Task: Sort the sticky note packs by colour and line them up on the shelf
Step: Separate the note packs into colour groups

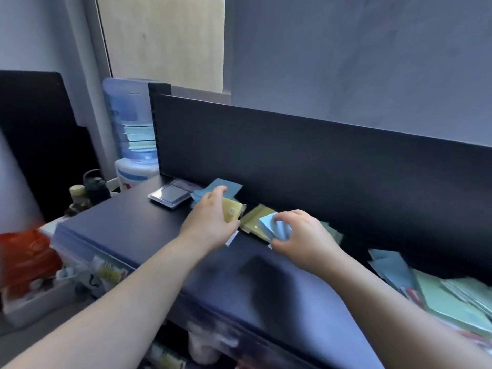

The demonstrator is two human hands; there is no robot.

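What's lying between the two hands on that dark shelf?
In the head view, a yellow sticky note pack lies between the left hand and right hand.

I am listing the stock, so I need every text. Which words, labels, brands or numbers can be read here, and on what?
No text is readable.
Small label on the yellow pack that the left hand holds: too blurred.
Red and blue mark on the water dispenser: blurred.
Blue pack in the right hand: no print shows.

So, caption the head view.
Sorting: right hand grips a blue pack, left hand holds a yellow pack at the shelf.
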